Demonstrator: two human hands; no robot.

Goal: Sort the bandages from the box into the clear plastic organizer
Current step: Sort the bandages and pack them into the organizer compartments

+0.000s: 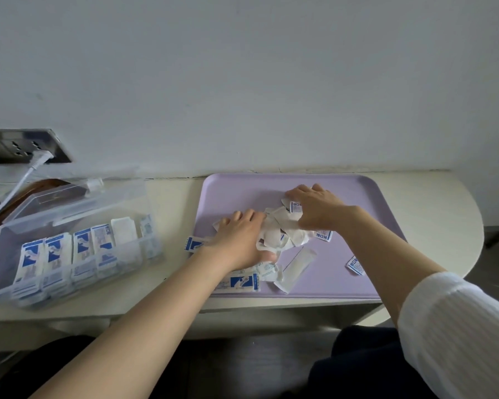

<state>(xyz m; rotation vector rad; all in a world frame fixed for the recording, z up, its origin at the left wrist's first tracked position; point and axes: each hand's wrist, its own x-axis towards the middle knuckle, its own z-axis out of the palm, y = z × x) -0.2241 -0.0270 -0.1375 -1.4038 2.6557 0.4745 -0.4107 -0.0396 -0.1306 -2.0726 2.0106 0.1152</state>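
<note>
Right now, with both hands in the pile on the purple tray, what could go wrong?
1. The bandages at the tray's front edge lie under the left hand's wrist; pulling back may drag them off the table.
2. The pile between that and the right hand is crumpled; mixed types could reach one slot of the organizer.

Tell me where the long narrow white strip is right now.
In the head view, the long white strip lies diagonally on the purple tray near its front edge, just right of the left hand, on the near side of the loose bandage pile.
</note>
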